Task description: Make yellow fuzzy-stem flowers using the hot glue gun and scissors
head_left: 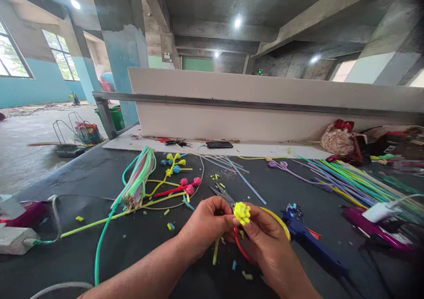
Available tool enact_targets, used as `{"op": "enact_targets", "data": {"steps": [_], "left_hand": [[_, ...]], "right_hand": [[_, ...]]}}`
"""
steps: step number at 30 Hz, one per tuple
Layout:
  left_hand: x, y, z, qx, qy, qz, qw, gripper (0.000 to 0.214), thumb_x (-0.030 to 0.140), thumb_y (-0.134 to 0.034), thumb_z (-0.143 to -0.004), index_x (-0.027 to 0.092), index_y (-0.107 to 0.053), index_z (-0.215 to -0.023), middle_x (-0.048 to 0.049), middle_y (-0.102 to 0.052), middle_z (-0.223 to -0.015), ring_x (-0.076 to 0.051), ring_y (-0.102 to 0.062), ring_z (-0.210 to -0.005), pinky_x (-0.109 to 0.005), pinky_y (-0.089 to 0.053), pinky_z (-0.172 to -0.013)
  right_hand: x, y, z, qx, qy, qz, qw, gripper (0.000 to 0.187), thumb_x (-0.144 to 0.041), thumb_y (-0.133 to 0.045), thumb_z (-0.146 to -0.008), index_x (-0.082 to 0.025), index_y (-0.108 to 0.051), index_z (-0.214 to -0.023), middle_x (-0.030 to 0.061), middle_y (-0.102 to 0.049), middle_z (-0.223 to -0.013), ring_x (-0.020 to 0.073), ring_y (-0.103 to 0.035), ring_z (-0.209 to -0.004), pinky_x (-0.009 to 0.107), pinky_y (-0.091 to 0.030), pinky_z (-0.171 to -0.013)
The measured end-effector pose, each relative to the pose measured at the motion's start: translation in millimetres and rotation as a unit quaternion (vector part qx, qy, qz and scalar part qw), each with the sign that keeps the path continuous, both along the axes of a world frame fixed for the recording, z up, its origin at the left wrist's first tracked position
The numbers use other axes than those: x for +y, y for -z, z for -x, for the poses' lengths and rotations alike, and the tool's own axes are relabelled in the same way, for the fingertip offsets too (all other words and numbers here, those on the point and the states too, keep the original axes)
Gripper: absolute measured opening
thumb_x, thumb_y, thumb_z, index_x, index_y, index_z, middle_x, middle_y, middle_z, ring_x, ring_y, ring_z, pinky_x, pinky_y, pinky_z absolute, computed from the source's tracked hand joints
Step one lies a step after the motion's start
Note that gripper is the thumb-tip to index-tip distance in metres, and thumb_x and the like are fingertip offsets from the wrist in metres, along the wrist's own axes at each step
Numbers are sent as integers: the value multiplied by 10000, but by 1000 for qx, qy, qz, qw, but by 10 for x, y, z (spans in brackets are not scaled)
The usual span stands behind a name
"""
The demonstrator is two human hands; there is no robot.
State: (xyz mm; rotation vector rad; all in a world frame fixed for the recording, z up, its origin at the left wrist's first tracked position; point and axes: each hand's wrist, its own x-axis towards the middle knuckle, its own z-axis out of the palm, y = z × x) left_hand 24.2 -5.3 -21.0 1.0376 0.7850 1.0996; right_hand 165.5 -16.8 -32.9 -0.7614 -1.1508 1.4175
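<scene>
A small yellow flower-like cluster point(242, 213) of short pieces is pinched between both my hands near the front middle of the table. My left hand point(210, 224) is closed, its thumb and finger at the cluster's left side. On the other side my right hand point(270, 241) is closed, with the thumb against the cluster's lower edge. Scissors point(225, 196) with a red and a yellow handle loop show behind and under the hands; whether any finger grips them I cannot tell. Below the left hand a yellow-green stem point(216, 251) points down.
A bundle of pastel stems point(141, 179) lies left, near yellow point(168, 172) and pink-tipped point(189, 187) branches. A blue tool, seemingly a glue gun point(311, 241), lies right, beside a purple device point(377, 228). More loose stems point(344, 184), a phone point(219, 145) and a bag point(339, 140) lie farther back.
</scene>
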Motion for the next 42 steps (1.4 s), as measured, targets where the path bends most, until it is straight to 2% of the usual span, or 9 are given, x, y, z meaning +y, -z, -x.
{"op": "enact_targets", "data": {"steps": [4, 9, 13, 17, 21, 26, 31, 37, 42], "left_hand": [[-20, -35, 14, 16, 14, -7, 1000, 445, 414, -806, -526, 152, -463, -635, 48, -540, -511, -75, -499, -454, -203, -408, -482], [-48, -64, 37, 22, 54, -21, 998, 440, 340, -836, -499, 143, -474, -653, 54, -511, -578, -41, -414, -502, -174, -311, -484], [-73, -115, 84, -13, 84, -43, 995, 378, 324, -804, -576, 136, -498, -694, 41, -519, -633, -47, -427, -551, -181, -319, -529], [-80, -157, 143, -36, 72, -52, 995, 329, 305, -792, -605, 121, -544, -719, 37, -519, -613, -49, -429, -542, -181, -311, -518], [-77, -164, 162, -42, 54, -50, 996, 314, 319, -782, -623, 113, -564, -714, 12, -560, -606, -65, -479, -562, -187, -340, -544], [-75, -162, 153, -34, 64, -43, 996, 339, 339, -792, -609, 107, -569, -712, -6, -581, -613, -78, -508, -580, -203, -377, -576], [-68, -126, 151, -31, 97, -25, 994, 334, 333, -783, -619, 110, -566, -741, -27, -602, -659, -105, -548, -602, -244, -430, -609], [-69, -86, 147, -45, 113, -17, 992, 293, 294, -767, -639, 110, -571, -756, -39, -616, -672, -116, -569, -606, -254, -446, -615], [-104, -154, 139, -31, 76, -39, 996, 261, 289, -731, -681, 122, -555, -778, -14, -584, -662, -106, -541, -611, -239, -429, -611]], "right_hand": [[16, 17, -13, 54, -54, 10, 997, 212, -321, -770, -680, -259, -708, -874, 1, -628, -809, 127, -551, -722, 246, -476, -668], [76, 45, -90, 61, -49, 21, 997, 221, -299, -813, -625, -257, -716, -820, -9, -638, -797, 116, -557, -747, 218, -463, -702], [109, 48, -202, -7, -31, 5, 999, 171, -316, -792, -655, -235, -698, -773, -13, -622, -783, 112, -547, -725, 217, -451, -689], [108, 18, -282, -113, 2, -64, 992, 98, -318, -705, -760, -254, -669, -824, -17, -611, -810, 118, -535, -738, 220, -438, -682], [82, -45, -313, -216, 25, -167, 962, 78, -307, -594, -852, -247, -620, -808, -15, -585, -817, 120, -526, -723, 231, -429, -672], [38, -140, -325, -304, 30, -316, 898, 115, -221, -506, -895, -247, -573, -805, -16, -569, -777, 125, -532, -711, 244, -423, -667], [29, -161, -308, -323, 31, -368, 871, 121, -161, -482, -893, -244, -543, -829, -13, -573, -796, 130, -536, -729, 252, -426, -674], [22, -168, -270, -310, 22, -350, 884, 122, -182, -490, -894, -248, -555, -816, -15, -588, -798, 130, -548, -739, 251, -437, -698], [21, -121, -269, -286, 31, -245, 926, 138, -306, -544, -875, -228, -602, -777, 0, -596, -803, 138, -555, -744, 240, -445, -677]]}}
